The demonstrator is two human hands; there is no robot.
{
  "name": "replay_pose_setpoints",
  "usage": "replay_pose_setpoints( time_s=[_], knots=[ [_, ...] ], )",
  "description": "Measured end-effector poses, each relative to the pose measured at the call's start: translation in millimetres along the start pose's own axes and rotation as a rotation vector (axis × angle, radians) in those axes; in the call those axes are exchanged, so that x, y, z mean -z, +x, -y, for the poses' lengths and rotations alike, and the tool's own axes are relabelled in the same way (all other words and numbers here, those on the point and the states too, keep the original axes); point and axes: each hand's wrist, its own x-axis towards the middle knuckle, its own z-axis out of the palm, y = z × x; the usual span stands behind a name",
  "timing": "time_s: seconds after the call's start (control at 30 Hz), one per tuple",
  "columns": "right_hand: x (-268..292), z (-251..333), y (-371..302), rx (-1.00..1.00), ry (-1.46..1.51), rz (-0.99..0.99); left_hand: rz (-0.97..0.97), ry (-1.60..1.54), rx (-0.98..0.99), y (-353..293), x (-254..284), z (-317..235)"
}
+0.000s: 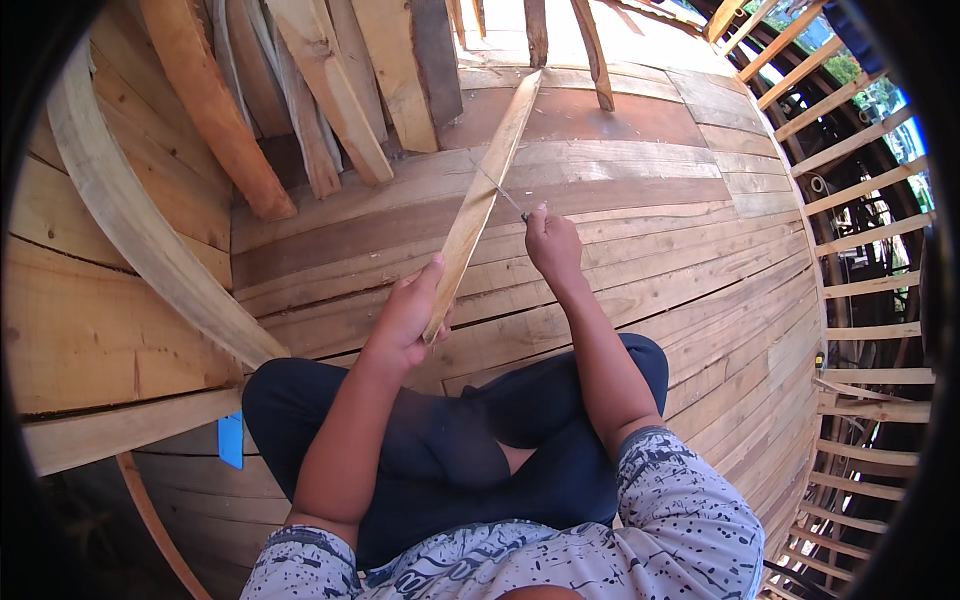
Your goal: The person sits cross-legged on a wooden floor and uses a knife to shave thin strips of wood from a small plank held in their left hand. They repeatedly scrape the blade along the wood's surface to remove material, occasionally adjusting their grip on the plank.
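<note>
A long, pale wooden strip [468, 232] slants away from me, its far end against the foot of a dark upright post. My left hand [408, 315] is closed around the near end, thumb on top. My right hand [552, 243] is a fist around the short dark handle of a thin metal-bladed tool [507, 195], perhaps a knife. The slim blade crosses the strip at about mid-length and appears to touch it. Most of the handle is hidden by my fingers.
I sit cross-legged on a plank floor [640, 240]. At the upper left, several wooden planks [335, 85] lean near a curved timber [150, 220]. A slatted wooden railing [870, 240] runs along the right. A blue flat object [230, 440] is beside my left knee. Small shavings dot the floor.
</note>
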Motion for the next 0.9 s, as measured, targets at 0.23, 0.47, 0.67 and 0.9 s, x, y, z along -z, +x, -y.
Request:
replay_pose_setpoints(
  time_s=[0.23,0.47,0.67,0.9],
  knots=[
    [-19,5,-16,0.271,0.098,-0.004,0.005,-0.02,-0.015,1,7,0],
    [-20,-2,-17,0.232,0.258,0.08,-0.061,0.038,-0.034,0,1,1],
    [-20,1,-18,0.383,0.112,-0.032,-0.087,0.069,-0.172,1,-5,2],
    [-10,28,-45,0.43,0.119,-0.011,-0.137,0.1,-0.094,4,-1,-1]
  ],
)
